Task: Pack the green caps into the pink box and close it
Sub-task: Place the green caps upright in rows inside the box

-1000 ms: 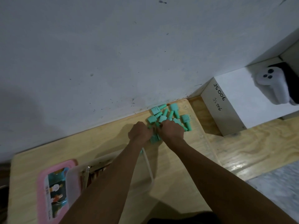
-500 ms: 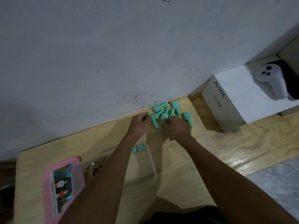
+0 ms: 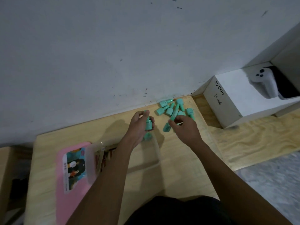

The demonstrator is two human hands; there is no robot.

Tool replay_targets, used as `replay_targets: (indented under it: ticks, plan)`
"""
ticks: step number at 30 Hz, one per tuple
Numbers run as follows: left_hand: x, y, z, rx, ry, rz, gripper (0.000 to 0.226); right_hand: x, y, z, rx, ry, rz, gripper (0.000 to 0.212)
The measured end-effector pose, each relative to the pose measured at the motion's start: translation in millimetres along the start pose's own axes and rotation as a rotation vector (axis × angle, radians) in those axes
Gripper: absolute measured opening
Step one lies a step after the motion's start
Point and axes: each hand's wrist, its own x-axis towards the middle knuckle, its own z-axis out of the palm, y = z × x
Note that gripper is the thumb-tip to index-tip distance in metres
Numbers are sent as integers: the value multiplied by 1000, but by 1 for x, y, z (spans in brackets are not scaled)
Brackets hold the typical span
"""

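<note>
Several green caps (image 3: 170, 109) lie in a loose pile on the wooden table, close to the wall. My left hand (image 3: 139, 122) is shut on one green cap (image 3: 148, 124), held upright just left of the pile. My right hand (image 3: 185, 125) grips another green cap (image 3: 167, 127) at the pile's near edge. The box's clear tub (image 3: 156, 148) lies open under my left forearm, with a cap or two (image 3: 146, 137) at its far end. Its pink lid (image 3: 65, 168) with a picture label lies flat to the left.
A white box (image 3: 233, 98) marked "JS006" stands at the right against the wall, with a white controller (image 3: 264, 83) on top. The grey wall runs along the table's far edge. A darker lower surface sits at the far left.
Both hands have lifted back from the pile, each with a green cap. The left hand has drawn away to the left, toward the tub.
</note>
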Motion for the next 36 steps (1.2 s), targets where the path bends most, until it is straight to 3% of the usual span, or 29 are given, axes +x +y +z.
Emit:
replay_targets:
  ticks: [5, 9, 14, 26, 36]
  plan:
    - [-33, -3, -34, 267, 77, 135, 17, -27, -11, 16, -77, -43, -57, 22]
    - [-47, -10, -57, 610, 239, 305, 11, -40, -20, 36, -212, -54, -121, 22]
    - [-55, -26, -74, 863, 327, 487, 19, -43, -29, 59, -283, -7, -234, 29]
    - [-59, -61, -81, 841, 265, 423, 18, -44, -10, 81, -491, 48, -220, 30]
    - [-57, -74, -76, 911, 287, 376, 23, -43, 7, 96, -562, 172, -311, 28]
